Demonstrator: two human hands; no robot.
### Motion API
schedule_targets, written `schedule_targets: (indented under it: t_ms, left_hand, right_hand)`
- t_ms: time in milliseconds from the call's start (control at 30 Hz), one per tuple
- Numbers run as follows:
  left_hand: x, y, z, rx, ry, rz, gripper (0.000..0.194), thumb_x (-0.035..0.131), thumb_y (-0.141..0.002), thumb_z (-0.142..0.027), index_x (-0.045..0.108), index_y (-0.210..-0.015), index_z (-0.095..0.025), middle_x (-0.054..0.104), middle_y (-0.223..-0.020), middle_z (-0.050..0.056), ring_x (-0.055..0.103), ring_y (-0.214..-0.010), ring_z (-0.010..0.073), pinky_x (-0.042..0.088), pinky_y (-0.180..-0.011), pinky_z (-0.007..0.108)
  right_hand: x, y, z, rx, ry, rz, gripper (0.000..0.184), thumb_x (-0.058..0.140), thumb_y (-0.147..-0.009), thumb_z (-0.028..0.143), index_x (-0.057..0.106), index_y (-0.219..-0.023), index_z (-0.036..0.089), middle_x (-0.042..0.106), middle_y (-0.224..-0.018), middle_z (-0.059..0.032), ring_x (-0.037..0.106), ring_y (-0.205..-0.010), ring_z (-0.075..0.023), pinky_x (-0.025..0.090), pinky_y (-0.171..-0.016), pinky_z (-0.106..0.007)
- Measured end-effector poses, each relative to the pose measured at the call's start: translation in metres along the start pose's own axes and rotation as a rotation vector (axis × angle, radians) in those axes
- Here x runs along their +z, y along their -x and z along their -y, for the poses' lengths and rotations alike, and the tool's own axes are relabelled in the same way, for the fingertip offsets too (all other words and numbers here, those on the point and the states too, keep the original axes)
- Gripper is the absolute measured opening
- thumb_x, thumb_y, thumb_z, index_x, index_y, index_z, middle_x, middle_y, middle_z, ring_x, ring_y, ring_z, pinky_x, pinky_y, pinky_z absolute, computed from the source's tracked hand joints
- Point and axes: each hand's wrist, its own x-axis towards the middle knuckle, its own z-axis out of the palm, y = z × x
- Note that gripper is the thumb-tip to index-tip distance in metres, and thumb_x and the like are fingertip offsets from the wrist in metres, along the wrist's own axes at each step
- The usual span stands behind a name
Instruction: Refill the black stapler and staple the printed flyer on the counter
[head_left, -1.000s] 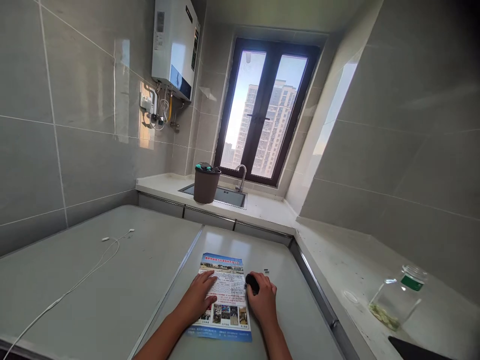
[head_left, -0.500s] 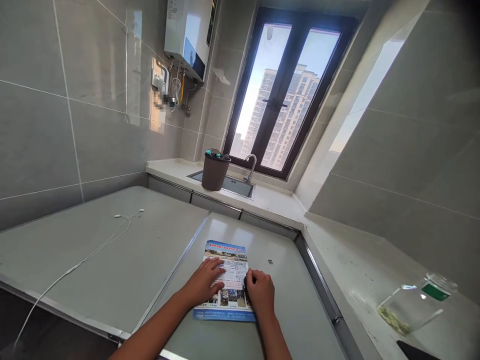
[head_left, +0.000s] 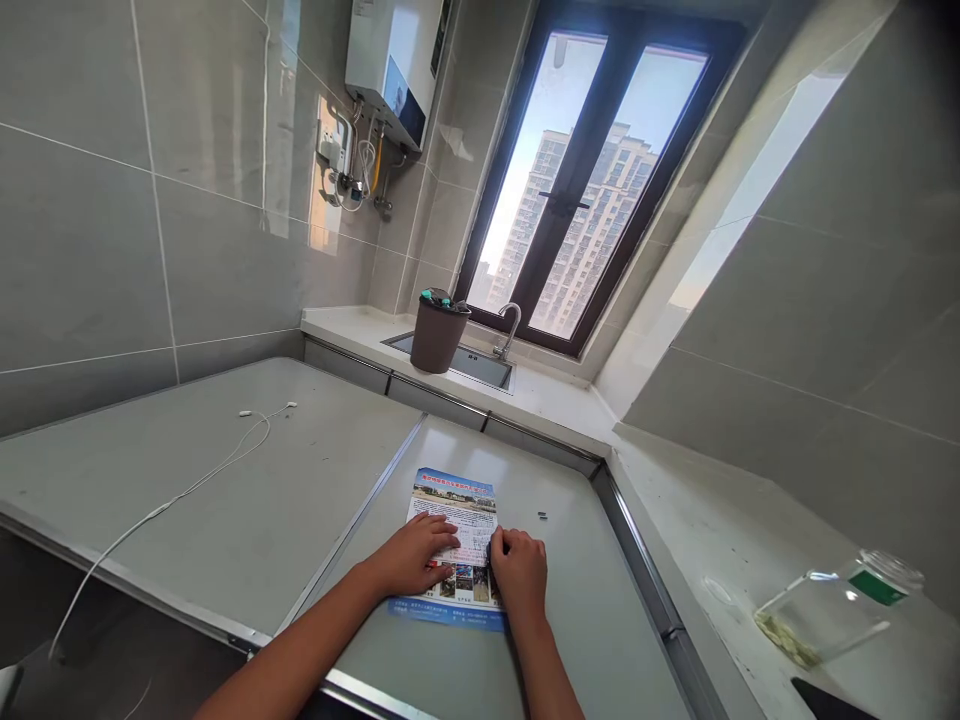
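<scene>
A printed flyer (head_left: 454, 490) with a blue banner, lines of text and small photos lies flat on the grey-white panel. Across its left part rests my left hand (head_left: 416, 553), palm down with fingers spread. My right hand (head_left: 520, 570) is curled closed at the flyer's right edge. A bit of something dark shows at its fingertips, too hidden to name. Two small grey pieces (head_left: 542, 516) lie on the panel to the right of the flyer.
A white cable (head_left: 172, 503) trails over the left panel (head_left: 187, 440) and its front edge. Beyond, a brown bin (head_left: 439, 338) stands by the sink (head_left: 486, 369) and faucet (head_left: 510, 330). A glass jug (head_left: 832, 610) with pale slices sits on the right counter (head_left: 712, 520).
The camera view has shifted slightly, so the surroundings sit a little differently in the picture. Both hands stay on the flyer, the right one still curled at its edge.
</scene>
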Motion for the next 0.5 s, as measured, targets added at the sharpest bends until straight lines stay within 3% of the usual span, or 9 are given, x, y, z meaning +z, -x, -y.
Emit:
schedule_targets:
  t_ms: [500]
  left_hand:
    - [0.0033,-0.0002,0.0021,0.011,-0.005,-0.011,0.046,0.07,-0.084,-0.039,0.067,-0.129,-0.031,0.063,-0.142,0.007,0.05,-0.138,0.0352,0.03,-0.12,0.056]
  right_hand:
    - [0.0033,0.0037,0.0095,0.023,0.089,0.005,0.041,0.045,-0.101,0.027,0.076,-0.074,0.02,0.076,-0.078,-0.0066,0.068,-0.079,-0.0195,0.034,-0.083,-0.033]
